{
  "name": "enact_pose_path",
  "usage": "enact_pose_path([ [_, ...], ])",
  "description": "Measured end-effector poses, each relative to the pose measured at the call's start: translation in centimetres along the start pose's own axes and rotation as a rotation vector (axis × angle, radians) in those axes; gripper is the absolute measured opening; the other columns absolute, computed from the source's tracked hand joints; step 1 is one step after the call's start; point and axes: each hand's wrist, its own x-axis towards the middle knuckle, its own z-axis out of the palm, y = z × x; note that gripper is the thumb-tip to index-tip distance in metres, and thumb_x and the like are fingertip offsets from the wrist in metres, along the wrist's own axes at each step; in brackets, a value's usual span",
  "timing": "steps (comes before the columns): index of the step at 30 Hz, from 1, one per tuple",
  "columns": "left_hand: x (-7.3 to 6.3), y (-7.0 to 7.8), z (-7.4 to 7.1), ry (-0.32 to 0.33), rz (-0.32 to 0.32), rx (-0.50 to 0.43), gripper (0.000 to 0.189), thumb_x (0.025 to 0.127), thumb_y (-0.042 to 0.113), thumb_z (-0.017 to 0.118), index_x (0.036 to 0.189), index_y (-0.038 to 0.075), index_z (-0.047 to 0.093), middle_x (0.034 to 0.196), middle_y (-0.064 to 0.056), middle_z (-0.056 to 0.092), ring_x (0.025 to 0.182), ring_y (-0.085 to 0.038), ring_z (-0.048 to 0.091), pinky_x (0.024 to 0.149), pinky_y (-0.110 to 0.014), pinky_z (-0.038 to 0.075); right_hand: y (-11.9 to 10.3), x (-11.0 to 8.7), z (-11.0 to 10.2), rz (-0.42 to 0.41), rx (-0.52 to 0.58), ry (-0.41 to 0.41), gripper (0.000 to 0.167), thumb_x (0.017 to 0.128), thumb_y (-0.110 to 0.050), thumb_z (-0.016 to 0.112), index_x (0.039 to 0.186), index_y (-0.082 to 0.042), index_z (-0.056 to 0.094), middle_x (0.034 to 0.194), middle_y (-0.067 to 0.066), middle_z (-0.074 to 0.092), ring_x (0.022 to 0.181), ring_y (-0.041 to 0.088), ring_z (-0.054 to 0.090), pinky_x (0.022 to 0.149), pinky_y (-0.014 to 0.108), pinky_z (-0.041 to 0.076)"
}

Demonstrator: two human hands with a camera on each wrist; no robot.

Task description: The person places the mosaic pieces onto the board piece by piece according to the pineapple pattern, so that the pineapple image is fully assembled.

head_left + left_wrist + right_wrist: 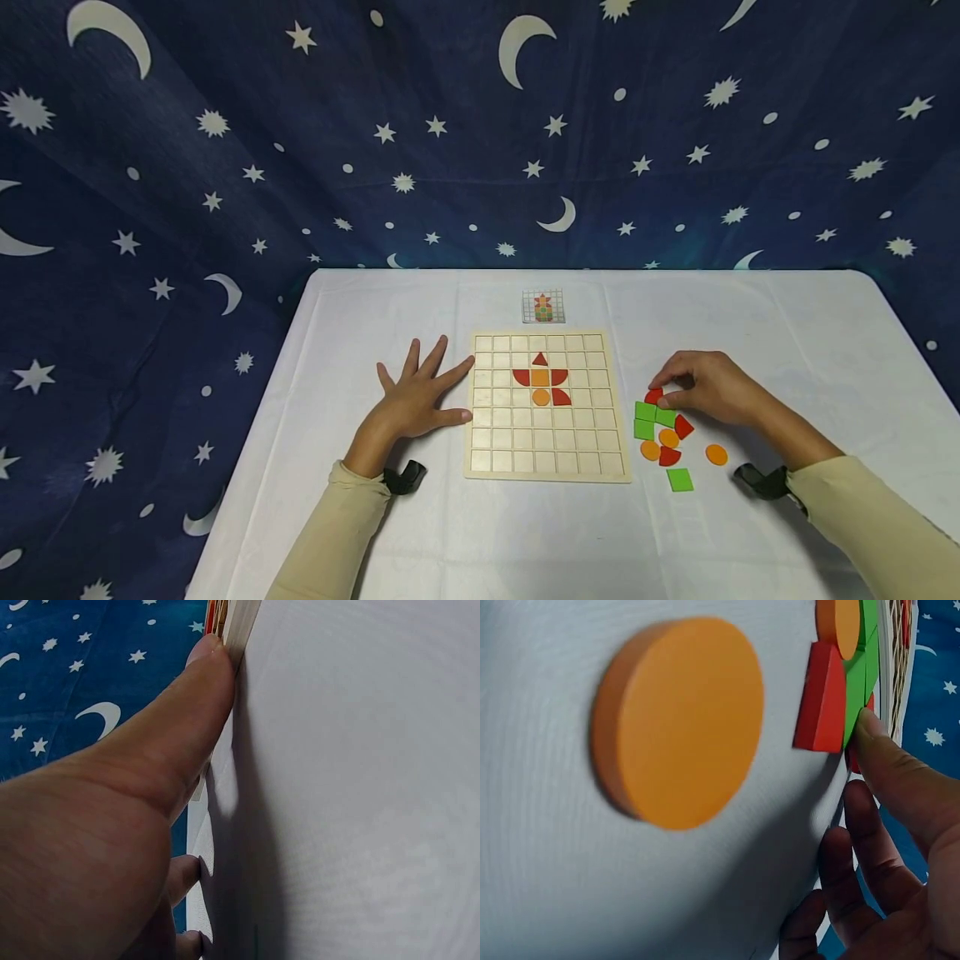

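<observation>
Pinches a red piece [653, 397] between thumb and finger of the right hand [708, 387], at the far end of the loose pieces to the right of the board [547, 462]; cannot tell whether lifted clear of the cloth [525, 542]. Holds the left hand [412, 402] open with fingers spread, touching the board's left edge with thumb and index finger. Has on the board, above its middle, a red triangle [539, 360], below it an orange square [540, 378] between two red quarters [521, 377], and below that an orange disc [541, 397] with a third red quarter at its right. Has three green squares [644, 429] near the right thumb, two orange discs and two more red pieces close by, and, apart from these, a lone disc [716, 454] and a lone green square [680, 480]. Has a patterned card [543, 306] just beyond the board. Wears pale sleeves [322, 533]. Faces a dark blue curtain [465, 75] with stars and moons.
</observation>
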Motion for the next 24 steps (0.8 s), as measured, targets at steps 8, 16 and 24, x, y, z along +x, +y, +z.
enact_pose_path([
  [8, 0.0, 0.0, -0.1, -0.009, -0.002, 0.000, 0.088, 0.085, 0.069, 0.067, 0.160, 0.044, 0.029, 0.174, -0.004, -0.001, 0.157, -0.045, -0.013, 0.103, -0.089, -0.006, -0.5, 0.1, 0.1, 0.014, 0.040, -0.020, 0.019, 0.082, -0.012, 0.085, 0.093, -0.025, 0.075, 0.078, -0.007, 0.062, 0.077, 0.015, 0.052, 0.066, 0.024, 0.042],
  [16, -0.1, 0.0, -0.2, -0.016, -0.009, 0.010, 0.087, 0.086, 0.069, 0.067, 0.160, 0.045, 0.028, 0.174, -0.004, -0.001, 0.157, -0.045, -0.013, 0.103, -0.089, -0.006, -2.4, 1.1, 0.8, 0.022, 0.219, -0.008, 0.010, 0.090, -0.015, 0.078, 0.097, -0.022, 0.077, 0.083, -0.004, 0.071, 0.075, 0.015, 0.062, 0.067, 0.023, 0.051],
  [24, -0.1, 0.1, -0.2, -0.015, -0.002, 0.008, 0.088, 0.086, 0.070, 0.066, 0.160, 0.044, 0.028, 0.174, -0.005, -0.001, 0.157, -0.046, -0.013, 0.103, -0.090, -0.005, -6.1, 3.2, 2.8, 0.050, 0.395, -0.033, 0.017, 0.091, -0.017, 0.078, 0.107, -0.012, 0.074, 0.091, 0.002, 0.073, 0.084, 0.021, 0.066, 0.071, 0.025, 0.056],
])
